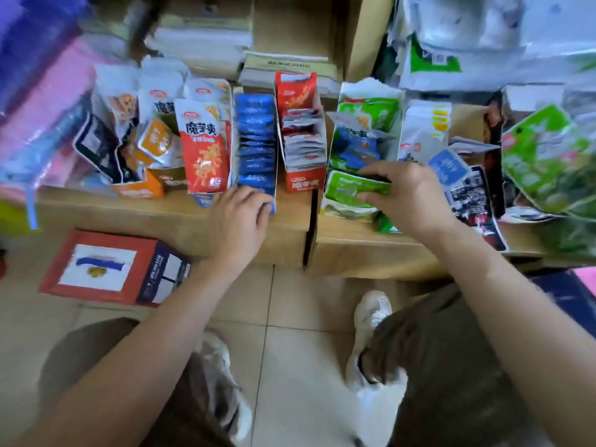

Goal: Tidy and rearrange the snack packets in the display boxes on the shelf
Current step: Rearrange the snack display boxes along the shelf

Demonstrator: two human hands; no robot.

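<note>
Pinching a green packet [353,188] in the right hand [406,191], low at the front of the loose green pile [367,124] on the shelf [145,211]. Gripping the blue display box [256,140] at its front end with the left hand [238,214], fingers curled. Risks dragging neighbouring packets over the shelf edge if tugged; likewise tipping the blue box or knocking the red display box [303,140] beside it.

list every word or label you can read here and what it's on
"魔芋爽": tall red and white packet, left of the blue packets.
"魔芋爽", fainter: front of the red display box.
Too blurred to read: green packet in the right hand, red box on the floor.
</note>
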